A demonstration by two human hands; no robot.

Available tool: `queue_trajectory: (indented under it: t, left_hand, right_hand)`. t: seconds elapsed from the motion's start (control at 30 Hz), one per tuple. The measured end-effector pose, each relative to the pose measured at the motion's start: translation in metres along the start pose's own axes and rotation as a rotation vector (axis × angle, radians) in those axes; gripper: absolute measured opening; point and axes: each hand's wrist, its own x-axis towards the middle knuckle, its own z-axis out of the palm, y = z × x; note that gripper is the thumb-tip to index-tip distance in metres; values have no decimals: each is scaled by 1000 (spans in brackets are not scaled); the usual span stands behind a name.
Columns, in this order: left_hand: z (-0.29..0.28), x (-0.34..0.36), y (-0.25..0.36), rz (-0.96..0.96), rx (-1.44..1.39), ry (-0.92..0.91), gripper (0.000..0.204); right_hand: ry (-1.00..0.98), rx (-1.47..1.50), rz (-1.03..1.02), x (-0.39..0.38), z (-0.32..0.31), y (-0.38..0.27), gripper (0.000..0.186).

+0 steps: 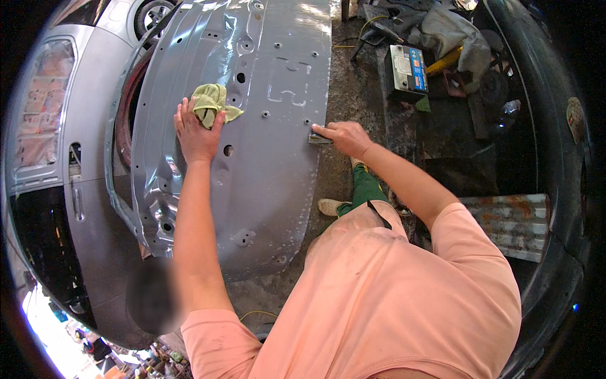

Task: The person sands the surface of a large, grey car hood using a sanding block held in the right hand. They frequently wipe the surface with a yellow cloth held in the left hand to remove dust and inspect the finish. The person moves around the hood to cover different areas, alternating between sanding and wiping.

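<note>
A large grey sheet-metal car panel [265,183], wet and pierced with several holes, stretches out in front of me. Toward its left half, my left hand [199,136] grips a crumpled yellow-green cloth [210,104] and holds it against the metal. At the panel's right edge, my right hand [348,136] is closed around a small flat grey pad [319,138], which rests on the rim. Its exact kind is hard to make out, and my fingers partly cover it. Water drops and shiny wet streaks show on the panel.
A silver car body [44,126] stands close on the left, and a dark car body [555,189] curves along the right. A car battery [407,71] sits right of the panel among scattered parts. A rusty ribbed metal sheet [511,221] lies near my right elbow.
</note>
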Motion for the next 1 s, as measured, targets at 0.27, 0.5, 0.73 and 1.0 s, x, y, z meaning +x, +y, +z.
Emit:
queue_trajectory:
  t: [0.27, 0.5, 0.73, 1.0]
  left_hand:
    - [6, 2, -2, -1, 9, -7, 93]
    - [1, 1, 1, -3, -23, -2, 92]
    - [-4, 1, 3, -13, -28, 3, 90]
    - [0, 0, -1, -15, -28, 9, 94]
  right_hand:
    - [26, -31, 31, 51, -12, 32, 61]
    - [64, 63, 192, -13, 37, -45, 58]
    - [120, 135, 13, 61, 6, -77, 61]
    - [14, 40, 0, 81, 18, -86, 54]
